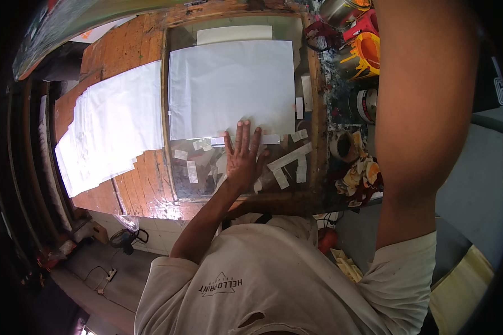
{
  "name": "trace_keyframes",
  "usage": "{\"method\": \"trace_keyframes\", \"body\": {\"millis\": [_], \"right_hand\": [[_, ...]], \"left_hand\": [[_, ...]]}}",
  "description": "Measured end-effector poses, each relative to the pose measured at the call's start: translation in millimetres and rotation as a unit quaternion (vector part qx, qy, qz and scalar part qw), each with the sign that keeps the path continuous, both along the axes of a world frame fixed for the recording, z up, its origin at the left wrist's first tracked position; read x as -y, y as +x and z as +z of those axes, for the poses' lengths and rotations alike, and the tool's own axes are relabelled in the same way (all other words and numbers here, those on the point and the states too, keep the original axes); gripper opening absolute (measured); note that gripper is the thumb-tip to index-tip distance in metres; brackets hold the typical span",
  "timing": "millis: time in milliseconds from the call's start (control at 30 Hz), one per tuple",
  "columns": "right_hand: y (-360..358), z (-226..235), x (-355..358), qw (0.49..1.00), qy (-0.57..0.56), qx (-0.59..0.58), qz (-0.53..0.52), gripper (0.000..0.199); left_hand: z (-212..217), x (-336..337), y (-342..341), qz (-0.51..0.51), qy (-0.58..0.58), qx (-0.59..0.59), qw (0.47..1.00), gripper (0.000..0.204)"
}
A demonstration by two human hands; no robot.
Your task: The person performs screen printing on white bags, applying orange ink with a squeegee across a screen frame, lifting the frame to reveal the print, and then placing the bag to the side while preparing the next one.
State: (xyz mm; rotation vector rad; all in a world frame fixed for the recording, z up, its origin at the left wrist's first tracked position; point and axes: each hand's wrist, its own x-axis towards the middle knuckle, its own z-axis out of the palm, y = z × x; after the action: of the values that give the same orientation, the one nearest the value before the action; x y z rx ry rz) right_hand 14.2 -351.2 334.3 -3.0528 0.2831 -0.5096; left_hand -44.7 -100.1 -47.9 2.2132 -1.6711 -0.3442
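My left hand (241, 155) lies with its fingers spread at the near edge of a white sheet (232, 86), its fingertips resting on that edge. The sheet, which looks like thin plastic or paper, lies flat on a glass pane (207, 187) set in a wooden frame. Pieces of whitish tape (279, 177) are stuck to the glass around my wrist. To the left, a fanned stack of white sheets (114, 123) covers part of the wooden table (145, 195). My right arm reaches up past the top edge, so its hand is out of sight.
Right of the frame stand an open paint can (368, 51) with yellow drips, a dark can with a label (366, 105) and a tape roll (341, 145). Crumpled, paint-stained scraps (360, 176) lie nearer me. Dark racks (33, 162) line the far left.
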Motion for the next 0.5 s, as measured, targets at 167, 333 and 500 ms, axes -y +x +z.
{"method": "trace_keyframes", "body": {"millis": [167, 333, 500], "right_hand": [[-0.2, -2.6, -2.4, 1.0, -0.002, 0.002, -0.002, 0.036], [-0.3, -5.4, -3.1, 1.0, -0.003, 0.0, -0.005, 0.034], [0.7, -6.3, -3.6, 1.0, -0.003, 0.003, -0.004, 0.033]], "left_hand": [[2.3, 0.9, -0.5, -0.012, 0.017, 0.009, 1.0, 0.065], [3.7, 1.2, -0.4, -0.021, 0.024, 0.004, 0.999, 0.063], [1.1, 0.2, 0.0, -0.023, 0.021, 0.003, 1.0, 0.066]]}}
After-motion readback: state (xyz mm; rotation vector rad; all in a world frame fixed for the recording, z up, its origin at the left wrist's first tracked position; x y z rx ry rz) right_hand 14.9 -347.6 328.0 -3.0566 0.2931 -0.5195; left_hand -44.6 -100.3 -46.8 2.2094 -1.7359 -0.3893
